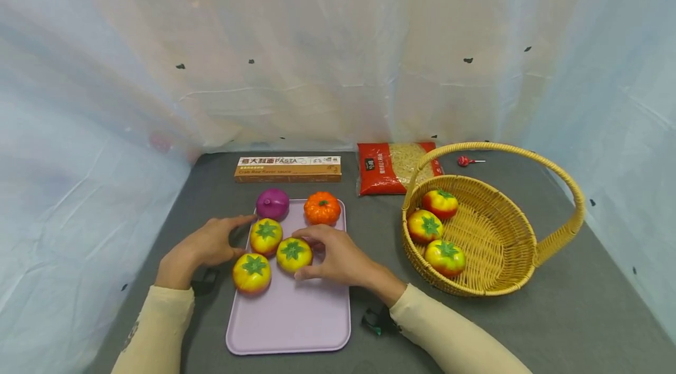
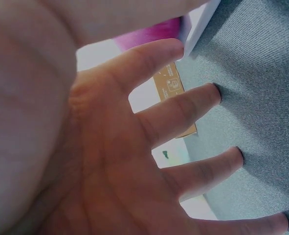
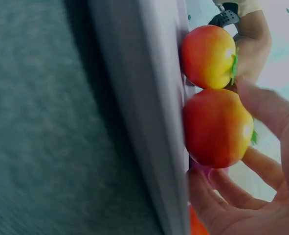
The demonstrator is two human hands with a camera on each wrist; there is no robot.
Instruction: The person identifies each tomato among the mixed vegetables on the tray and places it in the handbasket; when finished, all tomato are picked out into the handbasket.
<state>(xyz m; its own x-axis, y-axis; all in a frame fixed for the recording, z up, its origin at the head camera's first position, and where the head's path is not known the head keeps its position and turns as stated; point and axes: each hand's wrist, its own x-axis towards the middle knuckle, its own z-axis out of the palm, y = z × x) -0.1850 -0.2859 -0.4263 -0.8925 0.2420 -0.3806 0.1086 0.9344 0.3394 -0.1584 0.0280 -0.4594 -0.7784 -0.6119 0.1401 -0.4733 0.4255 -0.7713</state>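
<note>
In the grip of the right hand (image 1: pixel 335 255) I see 1 glossy, round yellow-and-red fruit with a green top (image 1: pixel 293 254), over the flat lilac tray (image 1: pixel 296 321). From here I make out the left hand (image 1: pixel 212 242), fingers spread, just beside 2 matching fruits (image 1: pixel 252 274). To the right hand's right, a round yellow wicker basket (image 1: pixel 499 239) holds 3 more.

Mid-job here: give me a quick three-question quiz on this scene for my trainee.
1. How many tomatoes are in the basket?
2. True or false: the pumpkin is in the basket.
3. What is between the right hand's thumb and fingers?
A) lollipop
B) pasta box
C) tomato

Key:
1. Three.
2. False; it is on the tray.
3. C.
</note>
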